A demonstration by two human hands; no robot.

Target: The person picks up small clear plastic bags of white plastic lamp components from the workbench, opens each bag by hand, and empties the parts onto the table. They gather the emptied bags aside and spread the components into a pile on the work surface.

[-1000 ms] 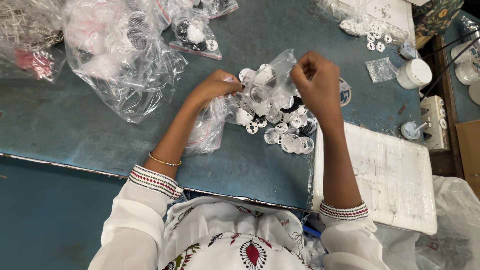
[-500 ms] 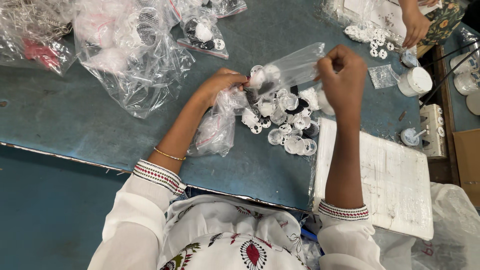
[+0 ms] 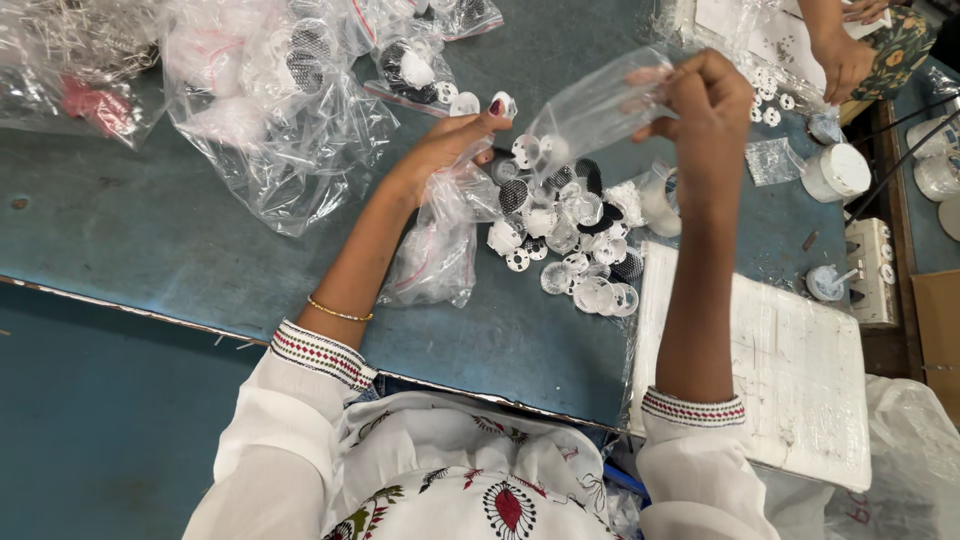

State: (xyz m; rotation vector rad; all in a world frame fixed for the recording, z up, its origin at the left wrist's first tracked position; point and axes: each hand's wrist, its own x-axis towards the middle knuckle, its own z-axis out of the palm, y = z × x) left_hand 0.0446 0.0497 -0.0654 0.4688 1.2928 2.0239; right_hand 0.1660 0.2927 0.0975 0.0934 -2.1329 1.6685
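The co-worker's hand [image 3: 845, 60] is cut off at the forearm by the top edge. The bags [image 3: 70, 70] at top left run off-frame, their contents too blurred to tell.

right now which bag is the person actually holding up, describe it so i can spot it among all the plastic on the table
Start at the blue-green table and find the heap of small round white and black parts near its middle. Just above that heap, a small clear bag is raised between the left hand and right hand. Unlike the fuller bags lying flat at the table's far edge, it is lifted, stretched and looks nearly empty.
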